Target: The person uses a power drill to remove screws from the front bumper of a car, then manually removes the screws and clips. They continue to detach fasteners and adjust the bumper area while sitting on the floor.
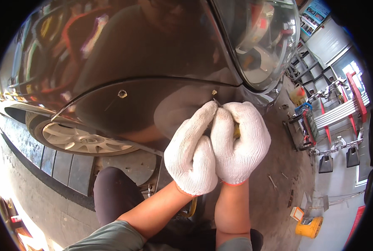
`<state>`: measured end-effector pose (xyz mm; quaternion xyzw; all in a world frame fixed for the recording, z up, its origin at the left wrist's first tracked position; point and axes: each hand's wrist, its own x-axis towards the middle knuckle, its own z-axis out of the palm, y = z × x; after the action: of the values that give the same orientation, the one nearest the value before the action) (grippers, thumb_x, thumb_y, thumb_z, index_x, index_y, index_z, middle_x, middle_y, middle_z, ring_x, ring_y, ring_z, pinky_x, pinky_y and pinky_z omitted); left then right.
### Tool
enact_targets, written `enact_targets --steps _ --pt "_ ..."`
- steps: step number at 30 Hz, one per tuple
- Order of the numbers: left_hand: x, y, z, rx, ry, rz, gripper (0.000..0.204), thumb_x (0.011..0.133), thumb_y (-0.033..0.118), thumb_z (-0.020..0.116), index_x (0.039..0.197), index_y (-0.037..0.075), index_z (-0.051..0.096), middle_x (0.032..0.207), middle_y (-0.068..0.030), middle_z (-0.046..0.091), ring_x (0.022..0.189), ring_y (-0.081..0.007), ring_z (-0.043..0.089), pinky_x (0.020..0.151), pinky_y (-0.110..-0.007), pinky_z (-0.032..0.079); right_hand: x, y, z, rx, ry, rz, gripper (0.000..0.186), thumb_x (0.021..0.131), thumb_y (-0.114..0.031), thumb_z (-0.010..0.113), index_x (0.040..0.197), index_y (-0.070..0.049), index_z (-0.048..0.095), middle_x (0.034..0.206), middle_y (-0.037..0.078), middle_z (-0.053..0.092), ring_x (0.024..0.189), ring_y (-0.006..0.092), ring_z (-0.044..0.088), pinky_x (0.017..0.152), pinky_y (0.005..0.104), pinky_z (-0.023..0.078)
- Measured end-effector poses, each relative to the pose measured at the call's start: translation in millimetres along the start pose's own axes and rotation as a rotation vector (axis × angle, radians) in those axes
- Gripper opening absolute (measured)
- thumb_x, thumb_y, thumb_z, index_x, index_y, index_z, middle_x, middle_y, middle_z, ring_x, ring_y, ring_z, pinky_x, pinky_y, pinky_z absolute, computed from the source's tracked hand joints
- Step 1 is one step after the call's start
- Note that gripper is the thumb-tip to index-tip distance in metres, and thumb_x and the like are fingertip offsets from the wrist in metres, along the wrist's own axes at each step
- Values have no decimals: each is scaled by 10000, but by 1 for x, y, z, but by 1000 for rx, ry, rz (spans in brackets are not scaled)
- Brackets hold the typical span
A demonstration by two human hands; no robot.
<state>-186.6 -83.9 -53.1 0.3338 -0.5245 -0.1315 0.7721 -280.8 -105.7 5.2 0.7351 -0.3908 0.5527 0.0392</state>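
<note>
A mostly hidden yellow item (236,132) sits in the curled right hand (244,146); the left hand (190,152) meets it at the fingertips, whether gripping I cannot tell. A dark tip (217,101) shows there, just below a pale spot (214,92) on the car (153,100); slipping gloves could let it scratch the paint.

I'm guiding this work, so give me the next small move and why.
Probably ease the thin dark tip up to the small pale spot on the dark car panel: it pokes out between the left hand and right hand, held together just below that spot, which should keep it steady.
</note>
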Motion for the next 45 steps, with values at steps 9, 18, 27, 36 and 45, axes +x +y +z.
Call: enact_targets --steps 9,18,27,36,45 --pt "0 -3 -3 -108 -27 -94 543 1005 186 554 1390 -179 673 1322 -331 746 1173 -417 768 1056 -418 587 -12 6 18 0 118 -30 123 950 28 778 1068 4 752 981 94 781 830 152 735 793 303 615" --pt "-6 -4 0 -200 -21 -142 593 1043 243 570 1454 -183 616 1386 -321 722 1263 -404 737 1125 -422 555 -7 8 14 -57 107 -154 196 910 21 838 1090 23 760 1009 129 797 886 221 761 861 343 627" --pt "-11 -9 2 -172 -27 -116 587 999 196 566 1440 -187 620 1380 -325 720 1262 -408 736 1131 -432 554 -10 12 15 -64 101 -175 201 909 19 853 1083 34 753 1005 135 788 884 230 766 844 347 630" --pt "-1 -2 -6 -156 -81 -167 548 963 123 561 1408 -188 639 1324 -322 741 1215 -417 755 1101 -438 582 -6 4 18 -104 95 -150 206 891 26 859 1069 44 755 988 147 786 868 222 764 817 338 633" --pt "14 -35 -3 273 -67 502 290 938 -34 627 1153 -189 745 1177 -384 749 961 -458 799 816 -428 689 -30 24 21 -125 188 -88 263 954 -140 838 1101 60 750 1035 164 774 926 243 765 871 345 636"
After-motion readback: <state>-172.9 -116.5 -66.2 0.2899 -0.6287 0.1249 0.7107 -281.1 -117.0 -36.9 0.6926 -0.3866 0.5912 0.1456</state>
